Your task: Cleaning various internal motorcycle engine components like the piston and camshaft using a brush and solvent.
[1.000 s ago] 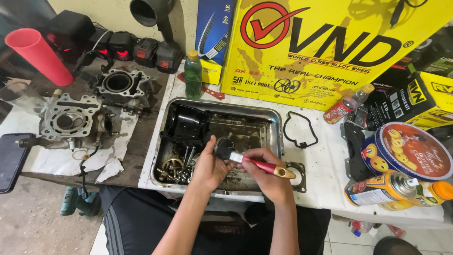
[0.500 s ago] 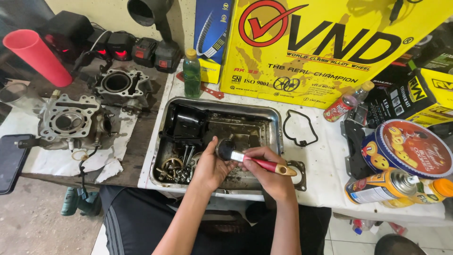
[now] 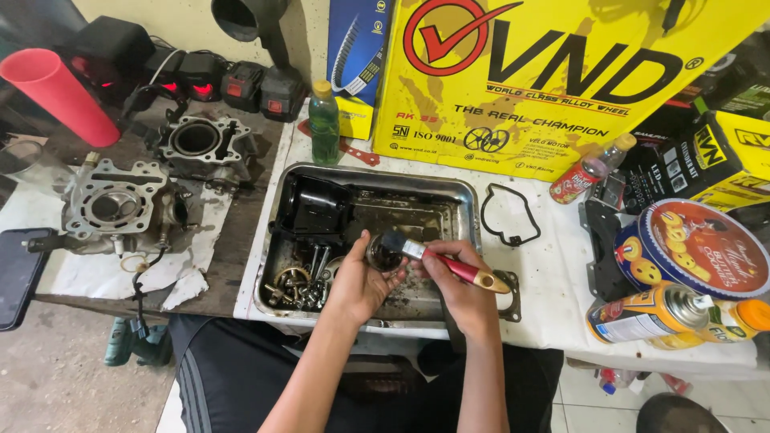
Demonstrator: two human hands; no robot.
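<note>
Left hand [image 3: 362,282] has a tight grip on a small round metal part [image 3: 383,258], held over the steel tray [image 3: 461,200]. Right hand [image 3: 457,287] grips the red-handled brush [image 3: 437,258], bristles on the part. The part looks hard, oily & slippery, so hold it by the rim. Bolts [image 3: 301,285] lie just left of the grip.
</note>
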